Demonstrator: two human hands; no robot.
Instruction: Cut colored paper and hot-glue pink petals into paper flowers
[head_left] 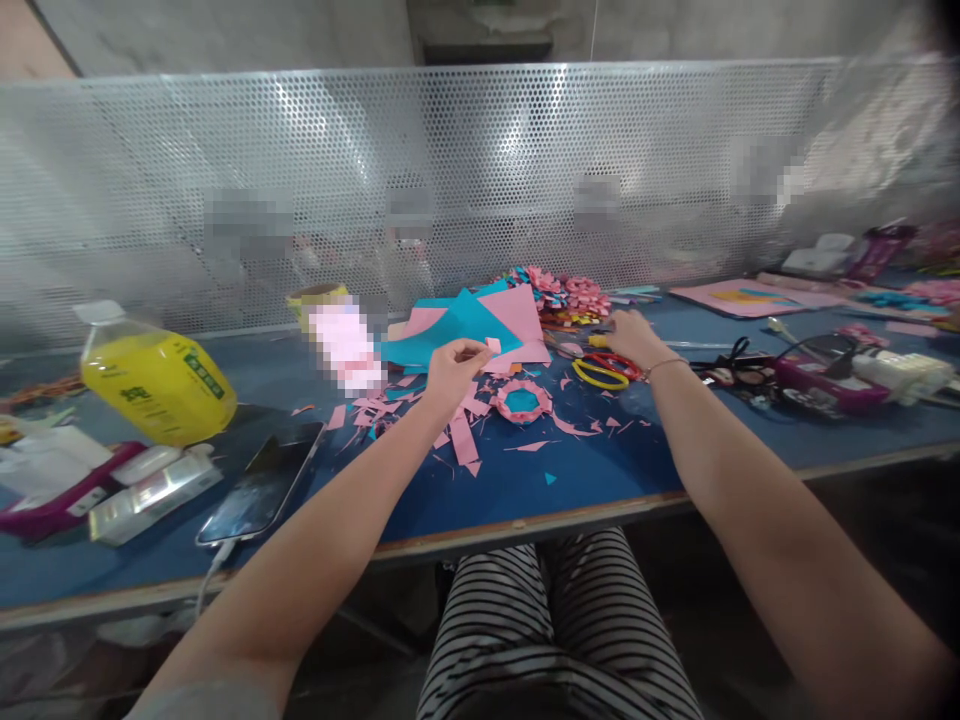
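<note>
My left hand (456,368) pinches a small folded piece of pink paper (493,346) between thumb and fingertips, above the table. My right hand (636,338) reaches to the far side, beside a heap of pink and blue folded paper pieces (559,290); its fingers are partly hidden, and whether it holds anything does not show. Just below it lie scissors with yellow and red loop handles (600,372). Between my arms sits a pink paper ring (541,398) with blue inside. Blue paper sheets (450,335) and pink paper sheets (525,318) lie behind my left hand.
Pink paper scraps (463,440) litter the blue table (480,505). Left are a bottle of yellow liquid (161,385), a phone (262,485) on a cable and a roll of tape (319,295). Right are a purple holder (817,385) and dark cords. A perforated metal screen (495,180) stands behind.
</note>
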